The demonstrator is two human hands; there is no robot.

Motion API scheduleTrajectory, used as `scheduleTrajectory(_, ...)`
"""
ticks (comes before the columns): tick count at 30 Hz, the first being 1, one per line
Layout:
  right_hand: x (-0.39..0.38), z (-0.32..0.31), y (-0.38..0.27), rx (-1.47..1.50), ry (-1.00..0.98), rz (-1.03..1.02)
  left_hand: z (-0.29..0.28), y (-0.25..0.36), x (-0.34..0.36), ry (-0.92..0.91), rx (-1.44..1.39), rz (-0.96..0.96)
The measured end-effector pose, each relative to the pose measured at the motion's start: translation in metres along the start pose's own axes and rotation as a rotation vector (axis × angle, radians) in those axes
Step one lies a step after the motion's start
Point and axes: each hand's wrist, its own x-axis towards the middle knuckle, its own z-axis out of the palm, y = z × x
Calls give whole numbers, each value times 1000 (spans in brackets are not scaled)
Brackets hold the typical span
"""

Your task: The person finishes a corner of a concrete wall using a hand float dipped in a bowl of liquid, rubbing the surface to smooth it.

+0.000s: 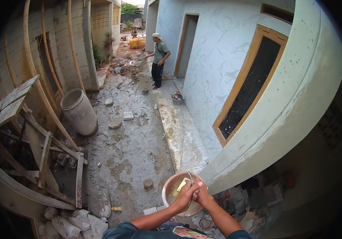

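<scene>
The bucket (164,197) is near six o'clock of the view, with cloudy water (195,208) inside and a yellow block (182,185), sponge-like, toward its own eleven o'clock. Over it meet the left hand (188,192), from seven o'clock, and the right hand (203,195), from five, both with fingers bent, beside the wire handle (191,178). Because they hide one another, one cannot tell if they grasp this handle or only each other.

The main danger seems to be tipping: an uneven pull on the handle could lean the bucket and spill the water (a thin wire may also bite the fingers under load). The muddy ground (119,153) at eight o'clock looks slippery, and a foot could slide there, or stumble on the round lump (148,183) at seven. The rubble (250,217) at five o'clock could shift if an elbow knocks it.
</scene>
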Motion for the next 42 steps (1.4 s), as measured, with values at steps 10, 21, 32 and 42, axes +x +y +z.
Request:
scheduleTrajectory(10,-15,25,66,-282,-232,92,23,-15,46,72,-180,-91)
scheduleTrajectory(21,-13,-393,-94,-1001,729,-18,3,-14,64,36,-101,-144)
scheduleTrajectory(32,60,-723,-141,-1604,1309,-85,-46,-22,68,218,84,-339)
scheduleTrajectory(42,97,-630,-101,-1530,713,-155,-64,-15,52,460,172,-302)
